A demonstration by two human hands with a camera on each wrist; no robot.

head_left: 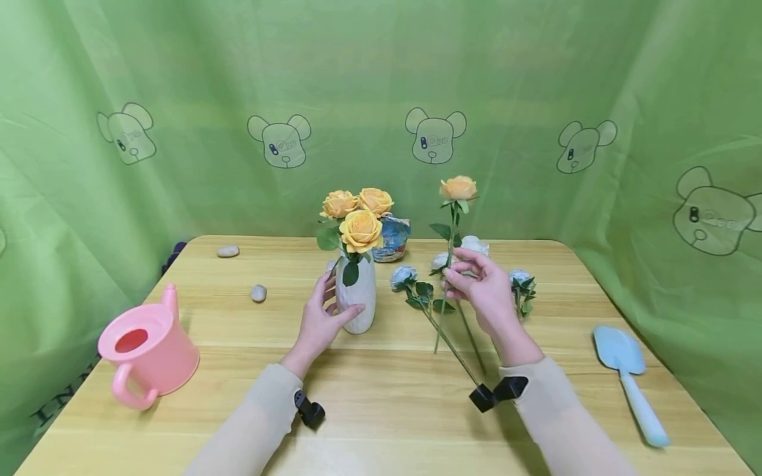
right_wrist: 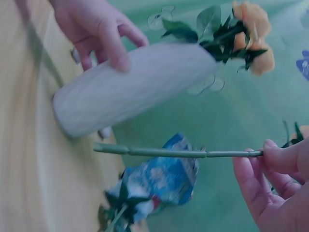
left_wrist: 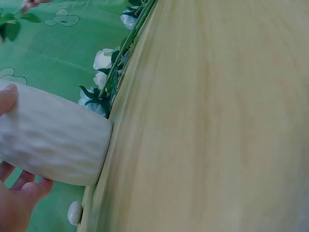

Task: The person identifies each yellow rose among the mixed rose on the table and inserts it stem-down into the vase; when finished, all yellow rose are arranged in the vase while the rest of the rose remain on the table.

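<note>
A white textured vase stands upright on the table, with several yellow-orange roses in its mouth. My left hand grips the vase from its left side, thumb across the front and fingers behind. To the right of the vase, my right hand pinches the green stem of a single orange rose between thumb and fingers. This rose is held upright, its bloom above the hand; in the right wrist view its bare stem points toward the vase, apart from it.
Pale blue and white roses lie on the table beneath and beside the right hand. A blue patterned bag sits behind the vase. At left are a pink watering can and two pebbles; a light blue trowel lies far right.
</note>
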